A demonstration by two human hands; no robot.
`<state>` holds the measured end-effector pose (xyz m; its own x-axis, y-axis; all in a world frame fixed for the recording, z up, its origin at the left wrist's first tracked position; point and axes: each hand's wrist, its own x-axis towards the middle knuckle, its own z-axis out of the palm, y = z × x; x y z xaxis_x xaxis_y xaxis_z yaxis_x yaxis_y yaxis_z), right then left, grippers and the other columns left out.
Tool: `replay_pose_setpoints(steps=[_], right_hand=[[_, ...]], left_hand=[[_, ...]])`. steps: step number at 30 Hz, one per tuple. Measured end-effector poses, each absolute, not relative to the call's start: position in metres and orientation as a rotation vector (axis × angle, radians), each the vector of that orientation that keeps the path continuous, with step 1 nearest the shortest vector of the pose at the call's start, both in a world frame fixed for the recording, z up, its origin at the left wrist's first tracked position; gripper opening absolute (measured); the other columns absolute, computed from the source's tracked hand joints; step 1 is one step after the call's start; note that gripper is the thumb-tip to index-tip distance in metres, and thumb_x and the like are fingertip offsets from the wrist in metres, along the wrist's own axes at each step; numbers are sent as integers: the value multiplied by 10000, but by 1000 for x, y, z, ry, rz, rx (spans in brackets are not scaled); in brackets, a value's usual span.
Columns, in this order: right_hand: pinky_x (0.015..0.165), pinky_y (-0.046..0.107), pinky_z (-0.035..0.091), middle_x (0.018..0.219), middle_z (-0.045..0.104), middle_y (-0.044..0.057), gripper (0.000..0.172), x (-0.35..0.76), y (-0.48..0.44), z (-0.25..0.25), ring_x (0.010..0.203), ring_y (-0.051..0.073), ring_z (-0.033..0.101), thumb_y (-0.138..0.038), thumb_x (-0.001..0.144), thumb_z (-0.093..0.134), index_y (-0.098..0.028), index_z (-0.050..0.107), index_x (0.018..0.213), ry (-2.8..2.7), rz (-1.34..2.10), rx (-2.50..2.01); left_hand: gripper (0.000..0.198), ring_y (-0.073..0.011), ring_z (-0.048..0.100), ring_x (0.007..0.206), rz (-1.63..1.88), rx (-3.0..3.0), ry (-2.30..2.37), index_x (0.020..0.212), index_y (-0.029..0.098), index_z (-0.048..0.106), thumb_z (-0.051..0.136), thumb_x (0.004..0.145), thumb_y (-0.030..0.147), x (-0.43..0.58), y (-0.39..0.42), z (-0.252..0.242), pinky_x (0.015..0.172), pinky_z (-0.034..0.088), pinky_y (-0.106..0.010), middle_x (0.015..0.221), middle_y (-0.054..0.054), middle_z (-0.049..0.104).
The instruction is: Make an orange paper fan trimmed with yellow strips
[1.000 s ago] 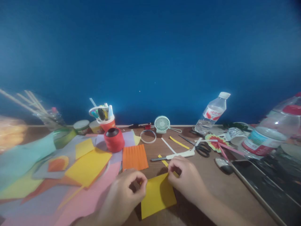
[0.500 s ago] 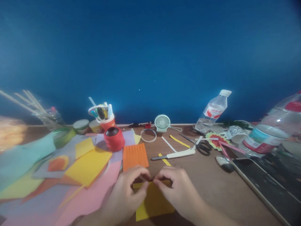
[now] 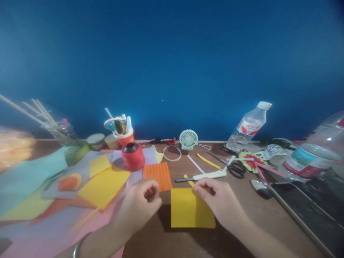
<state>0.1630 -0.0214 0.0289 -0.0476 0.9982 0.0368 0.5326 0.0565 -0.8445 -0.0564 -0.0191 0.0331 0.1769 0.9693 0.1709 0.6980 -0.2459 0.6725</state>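
A yellow paper square (image 3: 189,209) lies flat on the brown table (image 3: 242,211) in front of me. My right hand (image 3: 219,200) pinches its upper right corner, fingers closed on the sheet. To the left of the sheet, my left hand (image 3: 139,206) is off it, with its fingers curled into a loose pinch. It sits at the near corner of an orange corrugated paper (image 3: 158,174); whether anything is in the fingers is hidden.
A white craft knife (image 3: 206,176), black scissors (image 3: 235,168) and yellow strips lie beyond the sheet. A red spool (image 3: 131,156), a pen cup (image 3: 121,132) and coloured sheets (image 3: 103,186) lie left. A small fan (image 3: 188,139), water bottles (image 3: 248,126) and a dark tablet (image 3: 303,211) stand behind and right.
Both hands were pinching the yellow sheet's far edge together. Now the left hand has let go and moved left, and the sheet lies flat, shifted right under the right hand.
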Motion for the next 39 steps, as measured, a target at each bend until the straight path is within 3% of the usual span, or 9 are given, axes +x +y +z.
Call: replay_pose_setpoints(steps=[6,10,15,19,23,27,33,36,39], right_hand=[[536,246,400,620,645,-2,151,156,-19,26,601,165,561,-283,705,570,-183,651,626,-1384,1168,-1560],[572,254,411,636,660,-2,122,152,-22,19,632,170,574,-266,684,592,-185,672,642,-1419,1181,-1533],[578,251,420,682,662,11,175,167,-9,13,613,147,558,-328,701,615,-170,678,741,-1183,1145,-1499],[579,257,429,663,632,9,203,185,2,19,591,136,537,-351,726,597,-162,653,773,-1182,974,-1500],[658,307,452,830,657,24,150,206,8,30,705,172,572,-255,763,535,-202,644,852,-1635,652,-1585],[873,388,388,996,626,33,280,220,16,24,962,223,525,-132,738,533,-231,623,984,-2304,310,-1372],[791,357,426,883,603,45,212,221,24,7,868,198,535,-112,800,481,-208,617,931,-2498,56,-1344],[774,353,423,865,595,45,163,220,25,5,861,198,531,-126,790,496,-197,608,885,-2510,-10,-1336],[790,365,411,879,603,47,154,219,23,6,878,209,530,-118,760,513,-177,579,887,-2437,-47,-1368]], left_hand=[[199,-100,503,521,798,1428,1197,915,171,550,442,800,292,-52,-17,32,484,393,-220,735,-2,592],[175,-74,469,455,737,1354,1236,679,161,568,515,783,291,-46,-22,26,458,370,-183,523,54,518],[187,-72,469,434,827,1336,1361,647,166,552,516,793,278,-50,-19,25,422,327,-169,468,61,512],[226,-75,474,434,851,1310,1395,639,169,543,529,789,338,-54,-15,21,409,308,-167,469,58,513],[236,-78,462,446,809,1324,1376,655,173,532,506,799,357,-54,-14,18,438,314,-179,481,61,494],[234,-89,422,485,644,1458,1373,677,184,512,448,818,359,-50,-18,19,463,312,-200,543,61,438],[98,-178,503,746,376,2186,1500,832,217,549,467,780,224,-49,-25,22,668,386,-301,772,2,521],[251,-200,494,903,389,2350,1408,1028,248,506,472,787,185,-50,-26,23,777,389,-346,974,-29,515],[228,-201,483,943,307,2482,1233,1026,257,522,448,825,177,-49,-26,23,804,392,-358,1011,-30,516]])
